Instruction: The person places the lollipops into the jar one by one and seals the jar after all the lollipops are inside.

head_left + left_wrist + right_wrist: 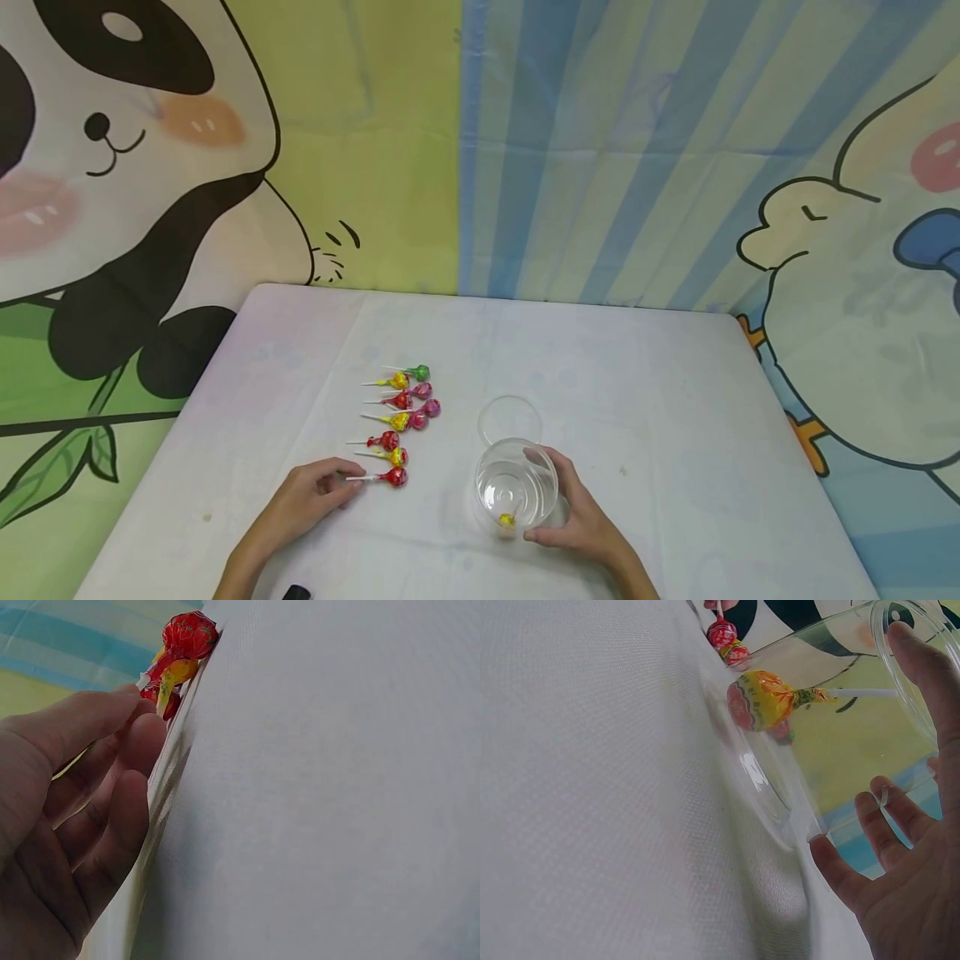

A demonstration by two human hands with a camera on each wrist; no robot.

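My left hand (311, 500) is at the near end of a loose column of lollipops. Its thumb and fingertips pinch the white stick of the nearest red lollipop (394, 477), whose wrapped head (190, 636) points away from the hand in the left wrist view. My right hand (581, 517) holds a clear plastic cup (517, 479) by its right side, thumb and fingers spread around the wall. Inside the cup is one yellow lollipop (761, 701), its head at the bottom and its stick toward the rim.
Several more lollipops, green (422, 372), pink (431, 407), yellow (397, 457) and red (389, 440), lie beyond the left hand with sticks pointing left. A clear round lid (510, 397) lies just behind the cup. A small black object (297, 592) shows at the table's (675, 400) near side.
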